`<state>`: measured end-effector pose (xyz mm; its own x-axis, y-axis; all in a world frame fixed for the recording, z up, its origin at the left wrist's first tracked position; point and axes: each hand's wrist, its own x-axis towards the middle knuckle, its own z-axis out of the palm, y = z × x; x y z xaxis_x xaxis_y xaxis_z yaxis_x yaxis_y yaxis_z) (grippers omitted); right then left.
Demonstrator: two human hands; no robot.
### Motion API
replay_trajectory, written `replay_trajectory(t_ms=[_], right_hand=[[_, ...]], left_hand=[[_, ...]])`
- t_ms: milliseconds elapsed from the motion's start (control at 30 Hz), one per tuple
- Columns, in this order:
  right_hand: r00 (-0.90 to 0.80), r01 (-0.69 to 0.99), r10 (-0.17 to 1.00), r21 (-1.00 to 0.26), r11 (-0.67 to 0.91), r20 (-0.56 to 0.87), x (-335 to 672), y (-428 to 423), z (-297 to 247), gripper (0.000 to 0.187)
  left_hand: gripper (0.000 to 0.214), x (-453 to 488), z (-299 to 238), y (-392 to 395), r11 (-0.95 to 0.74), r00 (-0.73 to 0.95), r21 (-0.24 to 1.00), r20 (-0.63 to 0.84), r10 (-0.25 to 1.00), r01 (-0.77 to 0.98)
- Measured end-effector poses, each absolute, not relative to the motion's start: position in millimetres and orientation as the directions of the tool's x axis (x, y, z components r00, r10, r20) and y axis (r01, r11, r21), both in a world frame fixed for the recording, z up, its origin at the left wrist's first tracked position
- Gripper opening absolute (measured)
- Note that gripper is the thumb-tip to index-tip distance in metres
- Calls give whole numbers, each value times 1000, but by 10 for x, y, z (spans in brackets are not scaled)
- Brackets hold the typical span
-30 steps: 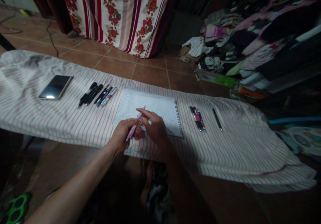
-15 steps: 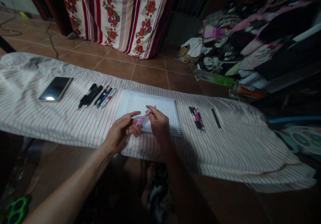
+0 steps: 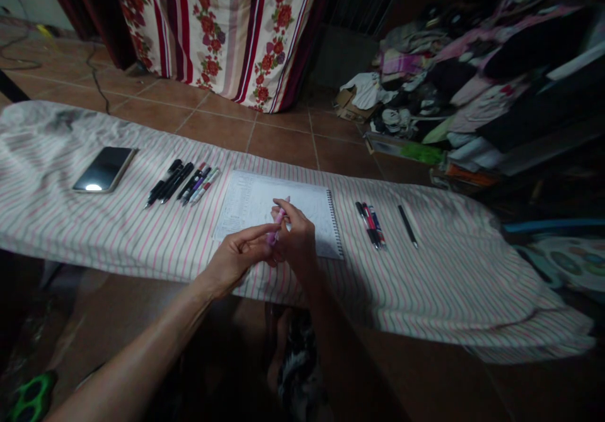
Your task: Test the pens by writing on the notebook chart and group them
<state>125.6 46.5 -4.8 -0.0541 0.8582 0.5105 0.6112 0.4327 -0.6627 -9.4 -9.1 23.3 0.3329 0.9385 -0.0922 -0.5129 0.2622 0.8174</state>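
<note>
- Head view, from the left: a smartphone (image 3: pixel 104 169) lies flat with its dark screen up on the striped cloth (image 3: pixel 439 271), apart from the pens, perhaps so that it is not in the way of the arms.
- Next to it, a group of black and coloured pens (image 3: pixel 182 184) lies side by side, slanting the same way; I think they are so arranged to be easy to see and to take.
- At the middle, a spiral notebook (image 3: pixel 258 196) lies open before the person, its wire binding to the right, probably there because both hands reach it comfortably.
- Over its near part, the left hand (image 3: pixel 242 253) pinches the lower end of a pink pen with thumb and fingers, seemingly to steady it.
- This pink pen (image 3: pixel 280 216) is slim and light pink, tilted, with its narrow end up and away from the person; small details are too blurred to read.
- The right hand (image 3: pixel 300 236) has its fingers curled around the upper part, likely for a second support.
- Beside the notebook, three pens (image 3: pixel 371 225) lie close together, and further right a single black pen (image 3: pixel 408 227) lies apart, maybe to keep it separate.
</note>
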Motion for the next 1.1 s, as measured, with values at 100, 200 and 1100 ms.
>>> replay_trajectory(t_ms=[100, 200, 1100], right_hand=[[-102, 672, 756, -516, 531, 646, 1238, 464, -56, 23], [-130, 722, 684, -404, 562, 718, 1229, 454, -45, 21], [-191, 662, 659, -400, 634, 728, 1149, 344, 38, 18]], left_hand=[[39, -39, 231, -128, 215, 335, 878, -67, 940, -427], [41, 6, 228, -175, 193, 313, 917, -81, 946, -348], [26, 40, 188, -295, -385, 238, 903, 338, 910, 191]])
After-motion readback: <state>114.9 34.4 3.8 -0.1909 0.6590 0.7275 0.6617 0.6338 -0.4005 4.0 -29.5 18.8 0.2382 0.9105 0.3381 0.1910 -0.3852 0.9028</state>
